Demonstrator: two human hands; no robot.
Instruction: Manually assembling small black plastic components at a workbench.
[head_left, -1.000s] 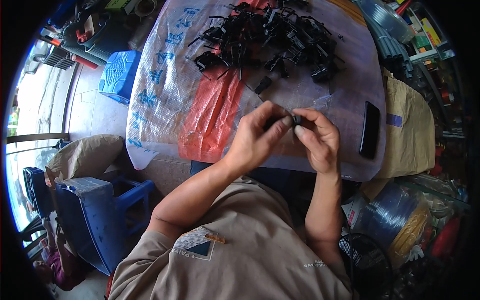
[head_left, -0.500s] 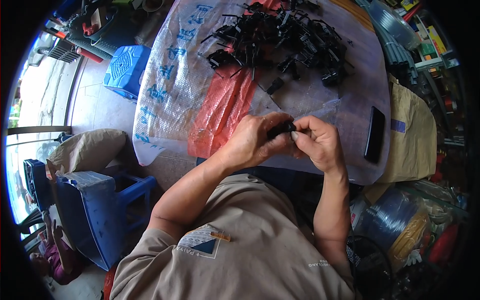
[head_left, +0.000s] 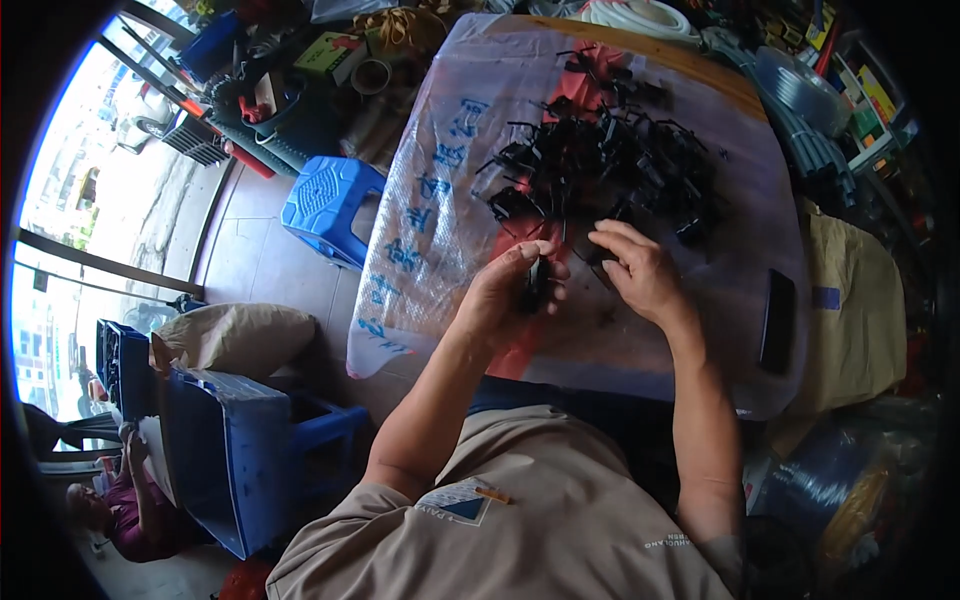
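My left hand (head_left: pixel 508 287) is closed around a small black plastic part (head_left: pixel 536 285), which its fingers and thumb partly cover. To its right, my right hand (head_left: pixel 645 275) is over the table with its fingers stretched out and slightly bent. Its fingertips are beside a single black part (head_left: pixel 596 258), mostly in shadow; whether they touch it cannot be made out. Beyond both hands lies a loose pile of black plastic parts (head_left: pixel 640 160) with thin protruding pieces. The pile rests on a table covered with a woven plastic sheet (head_left: pixel 420 250) with a red stripe.
A dark phone (head_left: pixel 778 322) lies near the table's right edge. At left stand a blue stool (head_left: pixel 325 205) and a large blue bin (head_left: pixel 235 450). Coiled tubing (head_left: pixel 800 90) and a tan sack (head_left: pixel 855 300) are at right. Another person (head_left: pixel 135 510) sits at lower left.
My hands have come apart. The left keeps a black part, while the right has let go and moved toward the single part near the pile. The whole view has shifted.
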